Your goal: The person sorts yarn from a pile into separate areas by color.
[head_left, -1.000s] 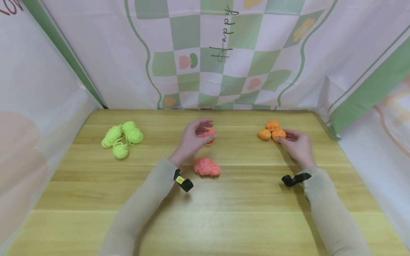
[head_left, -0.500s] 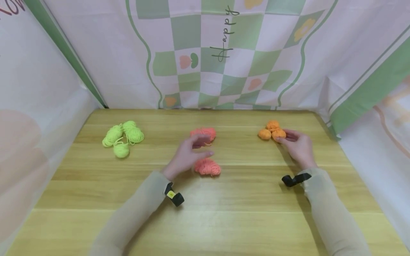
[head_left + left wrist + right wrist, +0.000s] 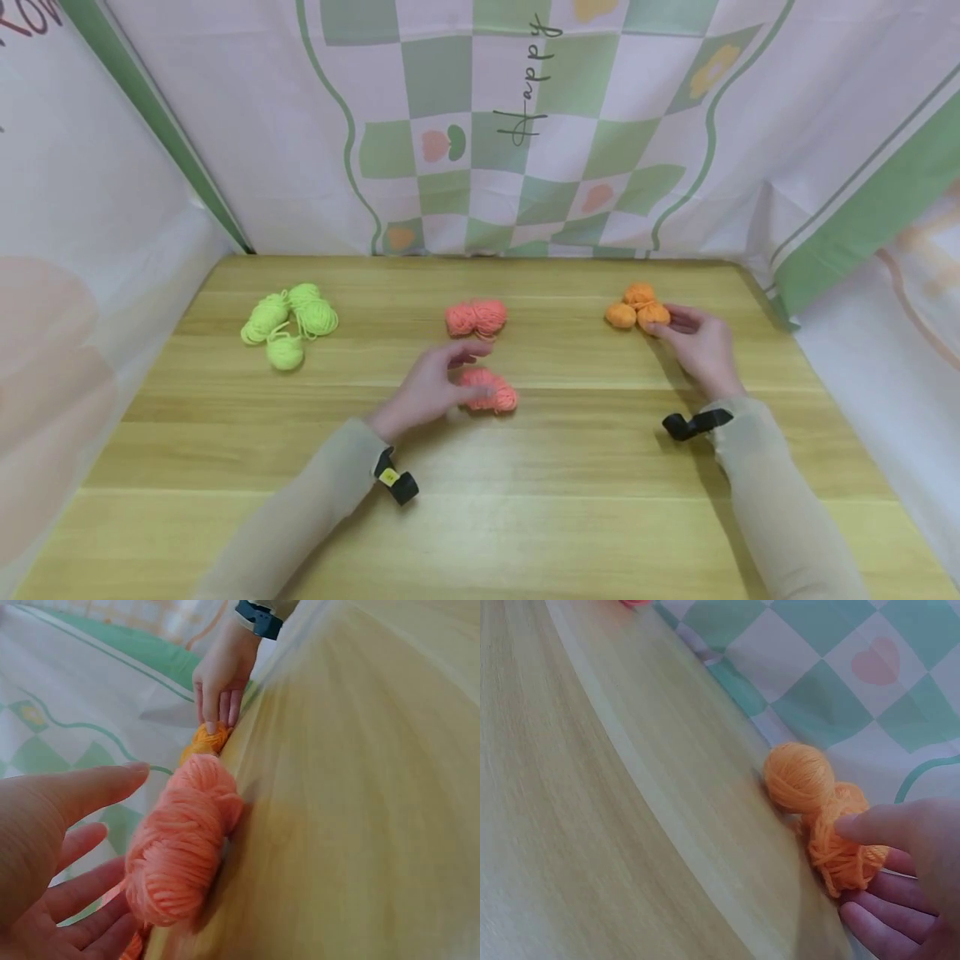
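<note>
My left hand (image 3: 431, 385) hovers at the left of the nearer coral yarn ball (image 3: 495, 398), its thumb overlapping it in the head view. In the left wrist view, thumb and fingers are spread apart beside that coral yarn ball (image 3: 184, 847), not closed on it. At the right, my right hand (image 3: 701, 343) holds the nearest orange yarn ball (image 3: 651, 317) of a cluster of three. The right wrist view has its thumb (image 3: 870, 825) on this orange yarn ball (image 3: 840, 855), with the fingers on the other side.
Another coral yarn ball (image 3: 477, 318) lies farther back in the middle. Three lime-green yarn balls (image 3: 285, 353) sit together at the left. A patterned curtain (image 3: 495, 192) borders the wooden table (image 3: 525, 508) at the back and sides.
My left hand has withdrawn from the rear coral yarn ball, moving toward me to the nearer one. The right hand has stayed on the orange yarn ball.
</note>
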